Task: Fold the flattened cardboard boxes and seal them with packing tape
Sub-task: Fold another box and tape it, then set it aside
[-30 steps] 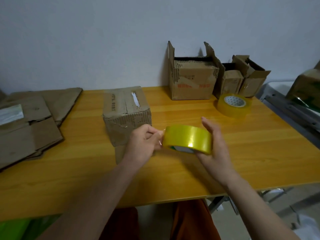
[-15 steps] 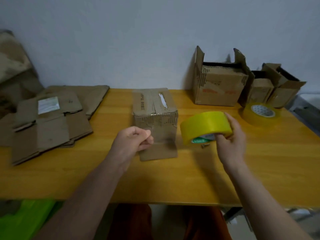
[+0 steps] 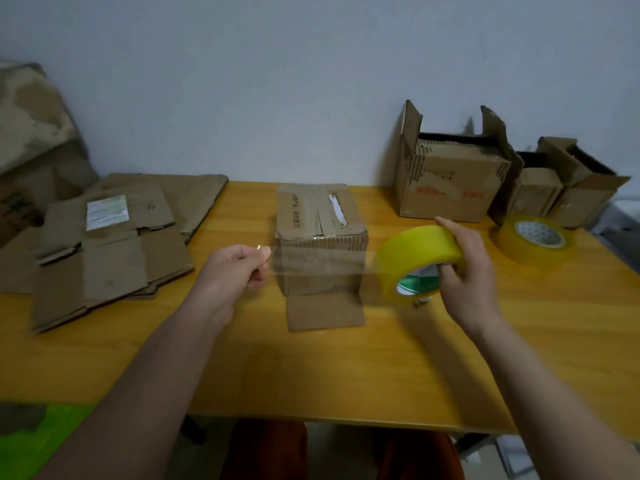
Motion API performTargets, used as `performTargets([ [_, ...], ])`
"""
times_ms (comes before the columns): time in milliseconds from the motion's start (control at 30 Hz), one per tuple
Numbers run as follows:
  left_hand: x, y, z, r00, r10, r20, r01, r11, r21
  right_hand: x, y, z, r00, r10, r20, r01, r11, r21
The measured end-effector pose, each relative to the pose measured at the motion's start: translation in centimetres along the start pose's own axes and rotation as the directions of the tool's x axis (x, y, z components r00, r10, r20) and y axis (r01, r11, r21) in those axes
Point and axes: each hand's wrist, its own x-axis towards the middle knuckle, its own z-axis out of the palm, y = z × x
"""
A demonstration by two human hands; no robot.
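A small folded cardboard box (image 3: 320, 216) stands mid-table, its top flaps closed and one flap lying flat on the table toward me. My right hand (image 3: 464, 271) grips a yellow tape roll (image 3: 414, 259) just right of the box. My left hand (image 3: 235, 271) pinches the free end of the tape at the box's left. A clear strip of tape (image 3: 318, 263) is stretched between my hands across the front of the box.
Flattened cardboard boxes (image 3: 107, 237) are stacked at the table's left. Three erected open boxes (image 3: 450, 188) stand along the back right by the wall. A second tape roll (image 3: 535, 239) lies flat in front of them. The wooden table (image 3: 346, 368) reaches toward me.
My hands have moved apart. The left hand pulled the tape end leftward and the right hand carried the roll to the right, drawing out a longer strip in front of the box.
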Motion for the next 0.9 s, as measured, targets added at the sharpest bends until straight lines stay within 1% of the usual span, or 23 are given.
performTargets([
  [67,0.6,0.3,0.0,0.999,0.013,-0.042,-0.014,1.000,-0.010,0.4,0.0,-0.2,0.999,-0.054,0.008,0.054,0.994,-0.095],
  [133,1.2,0.6,0.2,0.998,0.017,-0.068,-0.017,1.000,-0.004,1.4,0.0,-0.7,0.991,-0.128,0.030,0.131,0.953,-0.273],
  [167,1.4,0.7,0.3,0.998,0.015,-0.069,-0.015,1.000,0.011,1.9,0.0,-0.8,0.990,-0.136,0.044,0.142,0.931,-0.335],
  [200,1.7,0.8,0.5,0.998,0.011,-0.066,-0.009,1.000,0.029,2.4,-0.1,-0.9,0.992,-0.117,0.049,0.126,0.928,-0.352],
  [267,2.3,1.2,0.8,0.998,-0.004,-0.069,0.007,0.999,0.045,3.3,-0.5,-0.8,0.997,-0.067,0.050,0.080,0.941,-0.330],
  [367,3.4,1.8,1.1,0.995,-0.029,-0.092,0.030,1.000,0.000,4.2,-0.4,-0.3,0.995,-0.084,0.060,0.100,0.926,-0.365],
  [433,3.9,2.0,1.3,0.994,-0.040,-0.106,0.038,0.999,-0.018,4.9,-0.3,-0.1,0.996,-0.069,0.055,0.084,0.933,-0.349],
  [600,5.1,1.5,1.6,0.989,-0.054,-0.137,0.056,0.998,0.006,5.9,0.0,1.0,0.996,-0.052,0.078,0.077,0.928,-0.363],
  [700,5.6,0.2,1.7,0.987,-0.113,-0.115,0.115,0.993,0.015,5.6,0.7,2.1,0.991,-0.042,0.126,0.087,0.921,-0.381],
  [800,5.8,-0.5,2.3,0.984,-0.161,-0.077,0.155,0.985,-0.071,5.0,1.4,3.2,0.988,0.011,0.154,0.046,0.931,-0.361],
  [867,5.7,-0.7,2.7,0.986,-0.156,-0.059,0.150,0.985,-0.091,4.7,1.5,3.8,0.985,0.020,0.172,0.041,0.938,-0.343],
  [900,5.7,-0.8,2.8,0.990,-0.130,-0.059,0.127,0.990,-0.053,4.6,1.5,4.0,0.984,0.026,0.177,0.035,0.942,-0.333],
])
